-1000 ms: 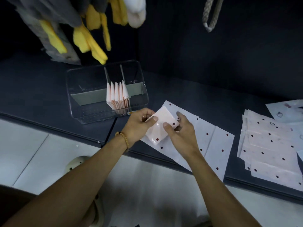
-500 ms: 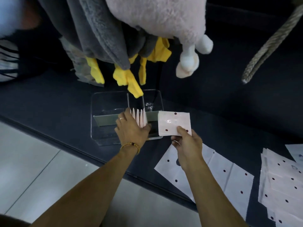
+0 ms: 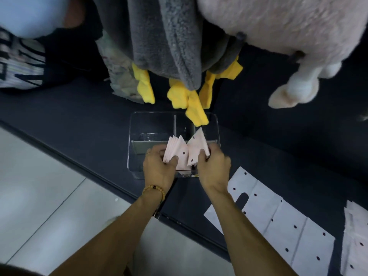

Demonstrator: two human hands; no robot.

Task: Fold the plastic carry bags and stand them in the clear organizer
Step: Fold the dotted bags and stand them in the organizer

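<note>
Over the clear organizer (image 3: 137,140), my left hand (image 3: 159,168) holds the standing folded bags (image 3: 175,152) aside while my right hand (image 3: 213,166) pinches another folded bag (image 3: 196,150) into place; unfolded bags (image 3: 278,222) lie near right.

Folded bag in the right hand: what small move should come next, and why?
Probably push the folded bag down beside the stack and let go. The right hand holds it tilted, partly inside the organizer, while the left hand holds the stack aside, leaving a gap for it.
</note>
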